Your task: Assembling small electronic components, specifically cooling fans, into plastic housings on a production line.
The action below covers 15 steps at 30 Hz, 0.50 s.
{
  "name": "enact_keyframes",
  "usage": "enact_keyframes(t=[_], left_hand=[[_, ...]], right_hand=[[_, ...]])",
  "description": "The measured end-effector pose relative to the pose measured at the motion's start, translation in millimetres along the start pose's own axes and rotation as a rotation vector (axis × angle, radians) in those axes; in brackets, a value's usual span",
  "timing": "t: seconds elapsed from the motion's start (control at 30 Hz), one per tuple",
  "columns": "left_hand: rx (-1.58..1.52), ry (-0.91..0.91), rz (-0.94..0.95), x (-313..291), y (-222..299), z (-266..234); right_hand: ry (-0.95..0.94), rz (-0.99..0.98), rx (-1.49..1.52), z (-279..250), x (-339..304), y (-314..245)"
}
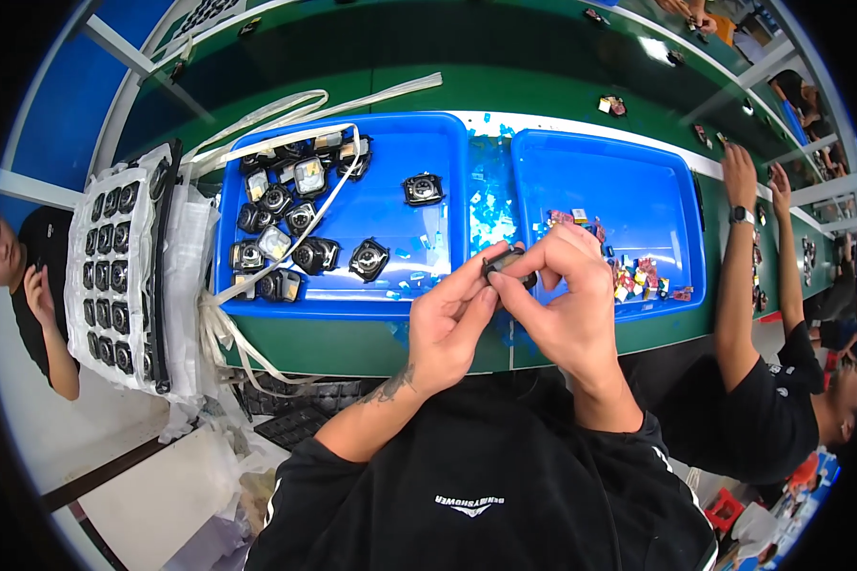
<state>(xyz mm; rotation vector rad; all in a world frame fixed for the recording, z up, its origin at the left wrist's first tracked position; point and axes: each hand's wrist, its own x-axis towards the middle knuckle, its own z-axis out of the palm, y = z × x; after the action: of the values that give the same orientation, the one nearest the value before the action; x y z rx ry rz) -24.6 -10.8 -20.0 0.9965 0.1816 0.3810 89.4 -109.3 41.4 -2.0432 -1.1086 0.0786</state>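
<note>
Head view: the left hand (448,328) pinches a black watch case (502,260) dead centre, I'd guess to steady it while the right hand (573,297) pinches its edge; blue tray (400,228) at ten o'clock, second tray (600,181) at two, seemingly for easy reach.

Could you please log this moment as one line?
left hand: holding small dark item | right hand: pinching same item | left blue tray: black watch-like units | right blue tray: small multicoloured pieces

Two blue trays (386,147) out here, and two hands (446,331) working one dark piece (498,264)! More than a dozen black cases (368,259) in the left tray; those red-and-yellow bits (642,276) heap too thickly to count!
</note>
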Motion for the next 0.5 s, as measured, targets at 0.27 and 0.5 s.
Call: enact_keyframes(t=[0.27,0.5], left_hand=[[-0.161,0.225,0.067,9,4,7],[0.237,0.01,0.083,8,19,-4]], right_hand=[[0.077,0.29,0.696,0,-23,14],[-0.079,0.434,0.738,-6,-25,10]])
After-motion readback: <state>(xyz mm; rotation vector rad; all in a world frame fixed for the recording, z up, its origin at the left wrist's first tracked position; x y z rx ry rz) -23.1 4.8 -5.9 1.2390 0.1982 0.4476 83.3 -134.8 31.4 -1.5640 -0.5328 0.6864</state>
